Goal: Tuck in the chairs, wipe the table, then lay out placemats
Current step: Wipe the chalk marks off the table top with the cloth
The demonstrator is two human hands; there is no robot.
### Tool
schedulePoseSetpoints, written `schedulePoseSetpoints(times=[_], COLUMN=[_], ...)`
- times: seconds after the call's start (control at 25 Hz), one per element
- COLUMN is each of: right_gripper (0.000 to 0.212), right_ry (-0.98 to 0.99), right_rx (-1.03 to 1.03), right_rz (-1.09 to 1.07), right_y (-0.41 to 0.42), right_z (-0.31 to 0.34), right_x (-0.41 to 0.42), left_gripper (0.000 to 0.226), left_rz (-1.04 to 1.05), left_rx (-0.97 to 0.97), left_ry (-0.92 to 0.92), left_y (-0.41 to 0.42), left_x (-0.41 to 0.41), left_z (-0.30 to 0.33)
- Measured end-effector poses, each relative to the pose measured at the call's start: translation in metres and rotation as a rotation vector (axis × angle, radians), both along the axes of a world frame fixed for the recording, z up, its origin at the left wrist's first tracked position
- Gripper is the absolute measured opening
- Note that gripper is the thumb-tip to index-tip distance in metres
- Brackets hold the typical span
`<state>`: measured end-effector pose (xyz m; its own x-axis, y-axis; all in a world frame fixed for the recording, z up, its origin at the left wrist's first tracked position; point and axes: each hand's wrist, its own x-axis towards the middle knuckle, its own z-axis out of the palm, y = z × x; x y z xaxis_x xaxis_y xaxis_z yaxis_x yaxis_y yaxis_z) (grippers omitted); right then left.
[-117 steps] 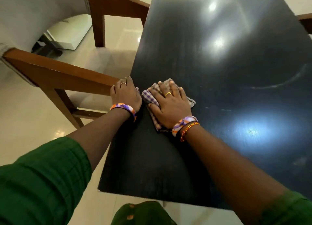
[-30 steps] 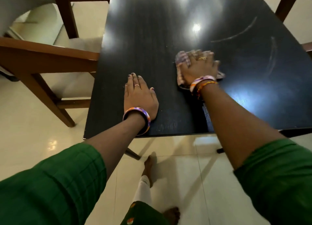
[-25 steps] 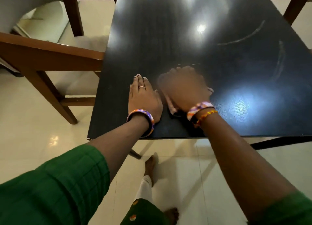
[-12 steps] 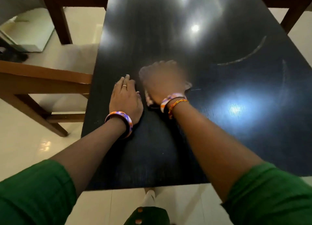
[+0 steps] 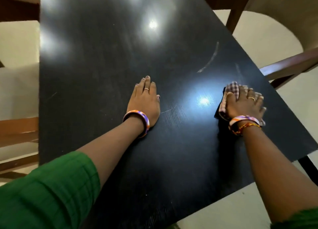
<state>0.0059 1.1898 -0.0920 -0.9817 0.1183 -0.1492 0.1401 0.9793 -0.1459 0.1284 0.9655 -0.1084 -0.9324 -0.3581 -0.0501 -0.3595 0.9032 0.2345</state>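
A glossy black table (image 5: pixel 106 60) fills the middle of the view. My left hand (image 5: pixel 144 101) lies flat on it with straight fingers, palm down. Near the table's right edge my right hand (image 5: pixel 244 105) presses a checked cloth (image 5: pixel 231 92) onto the surface, fingers spread over it. A curved smear (image 5: pixel 210 59) shows on the tabletop beyond the cloth. No placemats are in view.
A wooden chair with a cream seat (image 5: pixel 268 39) stands at the right side of the table. Another wooden chair (image 5: pixel 19 125) sits at the left, its seat partly under the table. Pale tiled floor (image 5: pixel 223 211) shows below the near table edge.
My right hand has slid the cloth from beside my left hand across to the table's right edge. My left hand stays flat on the table. The view has shifted rightward.
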Motion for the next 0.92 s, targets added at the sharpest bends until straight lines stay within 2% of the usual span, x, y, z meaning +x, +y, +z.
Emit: schedulePoseSetpoints(times=[0.08,0.24,0.32,0.4,0.56,0.68,0.76,0.92], right_gripper=[0.057,0.058,0.058,0.058,0.060,0.060,0.058,0.058], right_ry=[0.008,0.055,0.057,0.083,0.067,0.038,0.042,0.079], right_rx=[0.018,-0.033,-0.024,0.000,0.040,0.032,0.035,-0.046], right_rz=[0.024,0.465,0.513,0.372,-0.061,-0.175,-0.050,0.470], right_y=[-0.019,-0.091,-0.084,-0.041,0.072,0.078,0.039,-0.056], right_z=[-0.001,-0.012,-0.011,-0.012,-0.011,-0.005,-0.005,-0.009], right_x=[0.015,0.063,0.057,0.030,0.002,0.011,0.021,0.049], left_gripper=[0.054,0.055,0.056,0.056,0.056,0.056,0.056,0.056], left_rz=[-0.023,-0.023,-0.029,-0.033,-0.043,-0.038,-0.031,-0.042], left_rx=[0.020,0.029,0.022,0.006,-0.009,-0.027,-0.029,-0.010], left_ry=[-0.007,-0.027,-0.052,-0.062,-0.067,-0.077,-0.091,-0.093], left_y=[0.008,0.010,0.012,0.013,0.014,0.014,0.018,0.035], left_x=[-0.012,-0.026,-0.027,-0.025,-0.026,-0.026,-0.031,-0.051], left_z=[0.001,0.000,0.001,0.003,0.003,0.002,0.002,0.003])
